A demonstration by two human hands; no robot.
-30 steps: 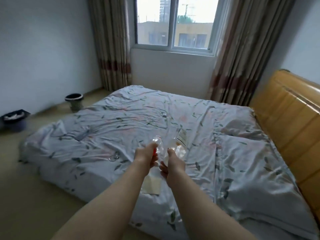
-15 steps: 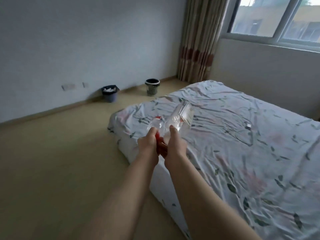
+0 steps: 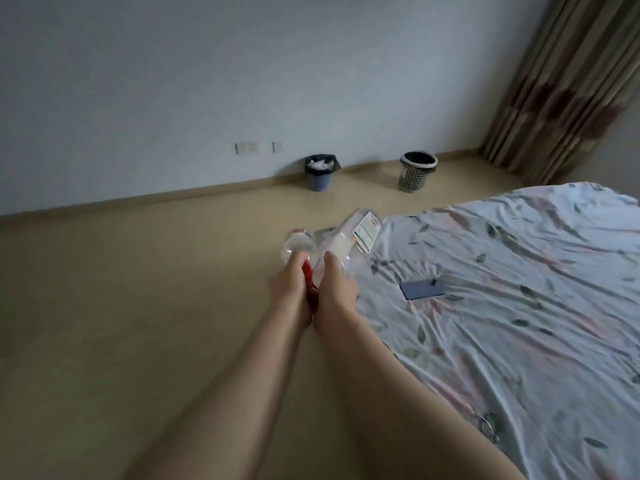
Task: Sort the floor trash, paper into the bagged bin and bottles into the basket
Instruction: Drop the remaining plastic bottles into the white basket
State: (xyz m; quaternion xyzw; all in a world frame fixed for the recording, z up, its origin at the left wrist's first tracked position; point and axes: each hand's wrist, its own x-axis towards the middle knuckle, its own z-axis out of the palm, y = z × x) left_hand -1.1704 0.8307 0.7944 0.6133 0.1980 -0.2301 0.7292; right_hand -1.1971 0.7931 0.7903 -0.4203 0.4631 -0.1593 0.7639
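The left hand [image 3: 289, 285] grips a clear bottle [image 3: 299, 249], fingers curled round it, and the right hand [image 3: 337, 289] grips a labelled bottle [image 3: 356, 233] the same way. Both are held side by side above the floor [image 3: 138, 306], just left of the bed [image 3: 519, 306]. The bagged bin [image 3: 318, 173] and the basket [image 3: 416, 171] stand far off by the wall.

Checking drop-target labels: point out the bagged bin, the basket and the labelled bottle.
bagged bin [image 3: 318, 181]: head view, on its blue outer wall.
basket [image 3: 414, 178]: head view, on its lattice side wall.
labelled bottle [image 3: 364, 233]: head view, on its white label.
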